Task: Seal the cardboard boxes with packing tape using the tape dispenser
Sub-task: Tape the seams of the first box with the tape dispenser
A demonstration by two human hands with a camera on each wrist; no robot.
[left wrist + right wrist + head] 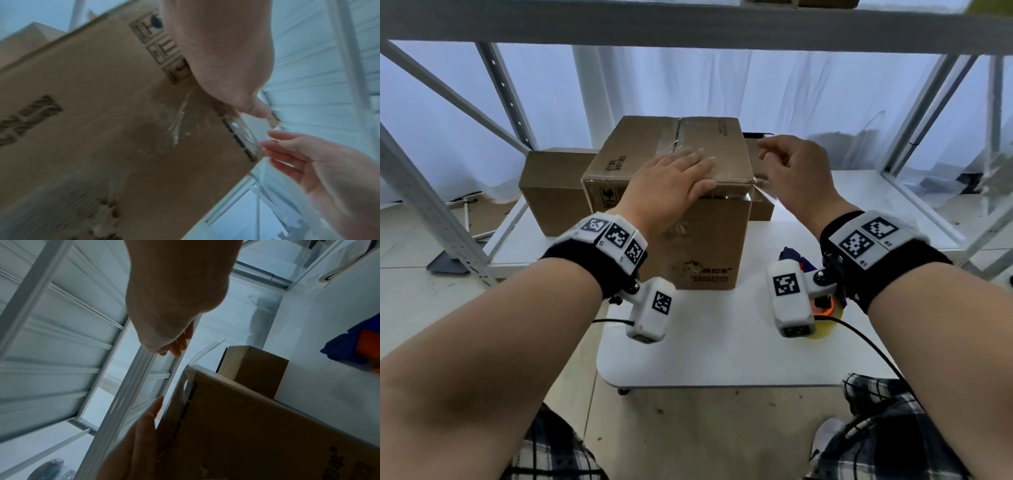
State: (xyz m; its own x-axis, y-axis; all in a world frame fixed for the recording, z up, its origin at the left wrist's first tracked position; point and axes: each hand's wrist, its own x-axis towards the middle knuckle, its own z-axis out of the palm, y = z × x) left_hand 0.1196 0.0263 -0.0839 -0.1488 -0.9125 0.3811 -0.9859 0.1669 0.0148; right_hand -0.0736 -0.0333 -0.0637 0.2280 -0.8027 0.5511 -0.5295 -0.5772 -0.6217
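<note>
The cardboard box (671,192) stood on the white surface (722,342), a second box (551,185) just behind it. The left hand (674,181) lay flat on its top, fingers straight. The right hand (794,171) hovered at the box's right top corner, fingers loosely curled near a loose clear tape end (760,183); whether they pinched it could not be told. That tail might wrinkle or stick to itself if pressed carelessly. The tape dispenser (796,258) lay near the surface's right edge beneath the right wrist, where a swinging wrist camera might knock it off. Shelf posts crowded both sides.
</note>
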